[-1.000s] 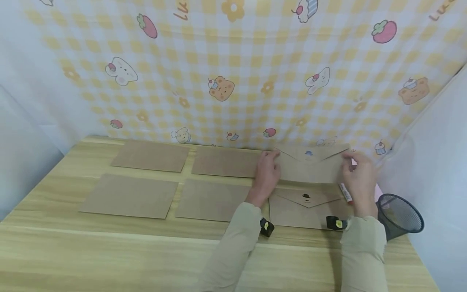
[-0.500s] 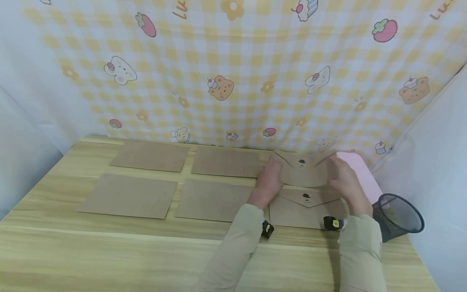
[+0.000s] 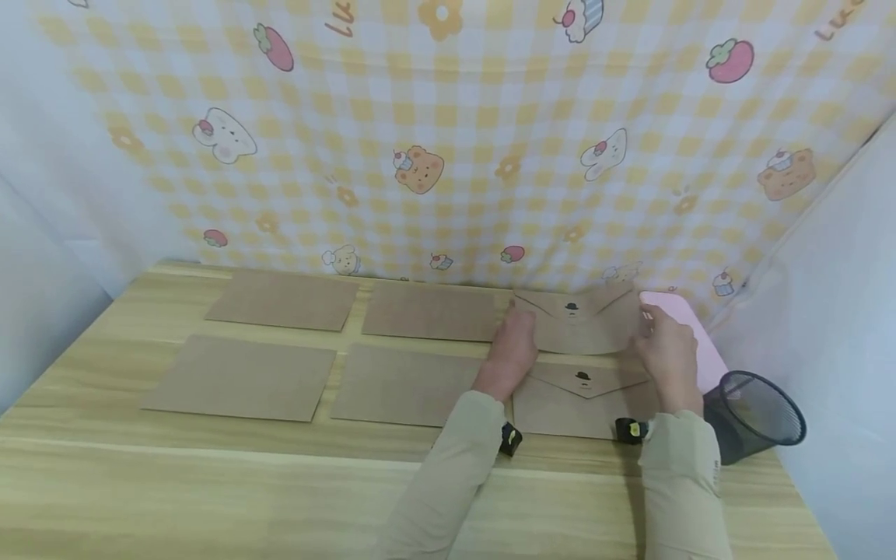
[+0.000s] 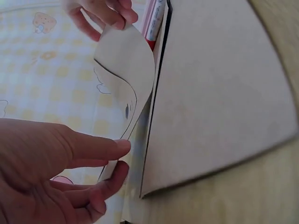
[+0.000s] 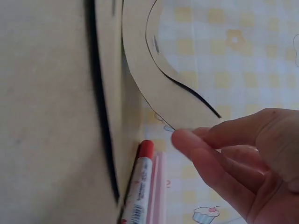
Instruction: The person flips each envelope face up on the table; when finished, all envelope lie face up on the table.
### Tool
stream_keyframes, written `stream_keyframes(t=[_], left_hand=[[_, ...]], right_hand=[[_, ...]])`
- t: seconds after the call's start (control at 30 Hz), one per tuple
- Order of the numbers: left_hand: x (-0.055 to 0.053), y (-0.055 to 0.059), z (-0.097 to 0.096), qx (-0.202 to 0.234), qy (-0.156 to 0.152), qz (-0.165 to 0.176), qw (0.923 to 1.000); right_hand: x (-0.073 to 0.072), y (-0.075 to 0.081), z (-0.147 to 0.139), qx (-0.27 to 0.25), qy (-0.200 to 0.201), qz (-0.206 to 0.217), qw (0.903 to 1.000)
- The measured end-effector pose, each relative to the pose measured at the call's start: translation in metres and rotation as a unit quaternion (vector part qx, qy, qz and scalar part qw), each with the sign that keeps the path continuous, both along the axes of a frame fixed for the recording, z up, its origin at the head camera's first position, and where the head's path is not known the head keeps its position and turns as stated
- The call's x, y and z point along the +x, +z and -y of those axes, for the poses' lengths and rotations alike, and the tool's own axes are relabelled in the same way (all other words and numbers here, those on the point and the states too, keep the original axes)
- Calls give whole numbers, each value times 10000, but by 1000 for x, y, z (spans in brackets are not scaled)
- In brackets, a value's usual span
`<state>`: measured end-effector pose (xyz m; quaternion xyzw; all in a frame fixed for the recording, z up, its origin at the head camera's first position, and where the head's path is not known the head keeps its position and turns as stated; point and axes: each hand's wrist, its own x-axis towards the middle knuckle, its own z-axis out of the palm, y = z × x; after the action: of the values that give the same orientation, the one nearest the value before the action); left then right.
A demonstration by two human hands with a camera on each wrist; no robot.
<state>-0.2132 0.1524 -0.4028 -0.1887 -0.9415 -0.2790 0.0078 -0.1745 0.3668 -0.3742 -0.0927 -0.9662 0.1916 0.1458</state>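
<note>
Both hands hold a brown kraft envelope (image 3: 577, 330) with a small hat print on its flap, at the back right of the table. My left hand (image 3: 514, 342) pinches its left end between thumb and fingers, as the left wrist view shows. The other end is pinched by my right hand (image 5: 247, 158). Between them the envelope (image 4: 133, 51) bows in a curve, and its flap edge stands a little away. Just in front, a second envelope (image 3: 581, 412) with the same print lies flat, flap side up, partly under my right wrist.
Several plain brown envelopes (image 3: 241, 379) lie in two rows to the left. A black mesh pen holder (image 3: 752, 420) lies tipped at the right edge. Beyond my right hand is a pink flat object (image 3: 689, 319); a red-capped marker (image 5: 140, 191) lies beside it. A checked curtain (image 3: 420, 93) hangs behind.
The held envelope has come down towards the table and bowed. My right hand has moved left and down with its end, baring more of the pink object.
</note>
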Motion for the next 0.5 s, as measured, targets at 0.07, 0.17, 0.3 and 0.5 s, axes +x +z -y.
stream_keyframes(t=[0.07, 0.17, 0.3, 0.5], left_hand=[[1, 1, -1, -45, 49, 78, 9999], [2, 1, -3, -317, 184, 112, 9993], [3, 1, -6, -756, 242, 247, 9965], [8, -1, -6, -1279, -222, 517, 9902]], right_hand=[[0, -1, -2, -54, -41, -27, 10000], [0, -3, -5, -141, 29, -6, 9999], [-1, -5, -4, -384, 330, 248, 9984], [-1, -7, -2, -383, 647, 607, 9953]])
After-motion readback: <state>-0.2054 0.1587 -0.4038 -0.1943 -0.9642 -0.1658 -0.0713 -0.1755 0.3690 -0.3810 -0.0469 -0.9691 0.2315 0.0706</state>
